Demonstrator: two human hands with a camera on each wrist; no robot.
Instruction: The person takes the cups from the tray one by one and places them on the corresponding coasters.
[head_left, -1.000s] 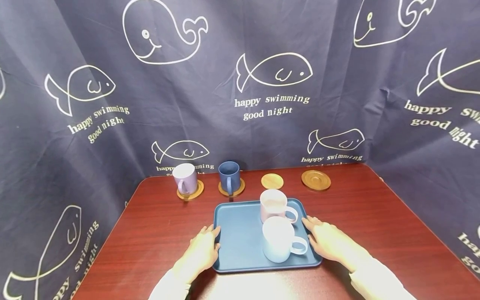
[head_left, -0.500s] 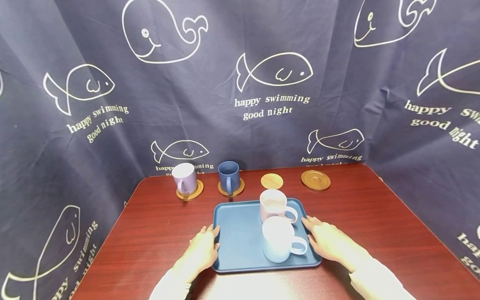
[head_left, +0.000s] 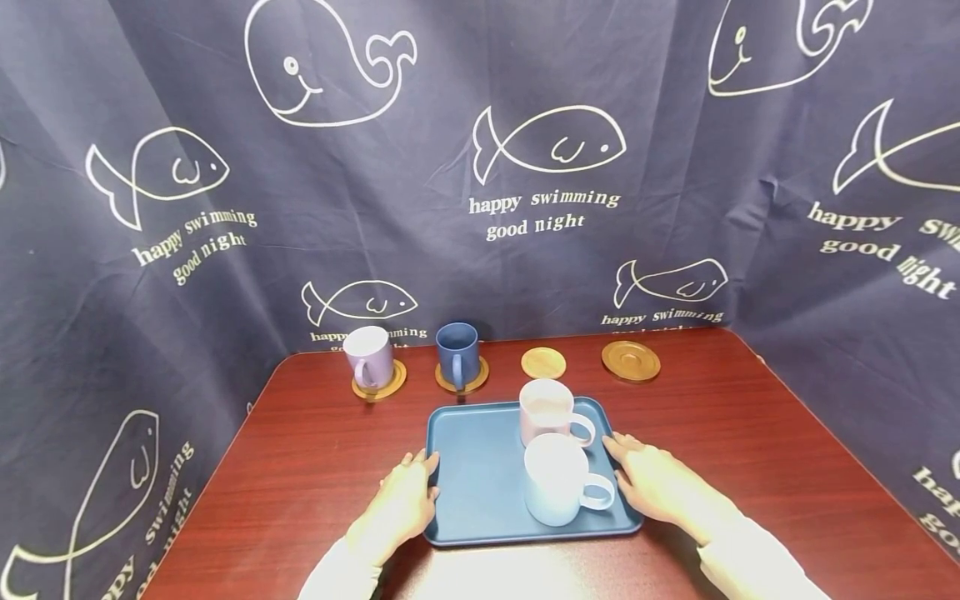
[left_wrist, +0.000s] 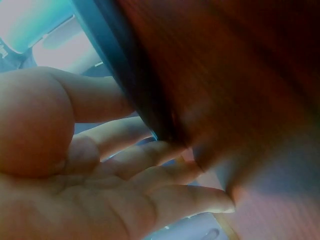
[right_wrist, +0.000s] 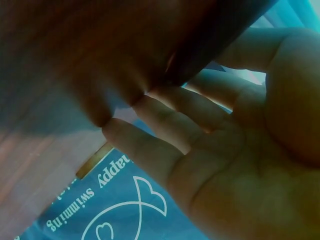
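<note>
A blue rectangular tray (head_left: 478, 475) is at the middle of the table's near half. At its left edge, my left hand (head_left: 401, 500) holds the rim. The left wrist view has the thumb at the tray's side (left_wrist: 107, 42) and fingertips (left_wrist: 217, 200) extending to the tabletop. Opposite it, my right hand (head_left: 660, 483) grips the right rim; in the right wrist view its fingertips (right_wrist: 114, 129) meet the wood beside the tray's dark edge (right_wrist: 212, 42). A pale pink mug (head_left: 542, 421) and a light blue mug (head_left: 551, 492) stand upright on the tray's right half, handles rightward.
Along the back of the reddish table (head_left: 300, 450), a lilac mug (head_left: 372, 358) and a dark blue mug (head_left: 459, 354) stand on round wooden coasters. Two more wooden coasters, a small pale one (head_left: 543, 362) and a larger brown one (head_left: 631, 361), lie farther right. A printed dark curtain (head_left: 450, 275) hangs behind.
</note>
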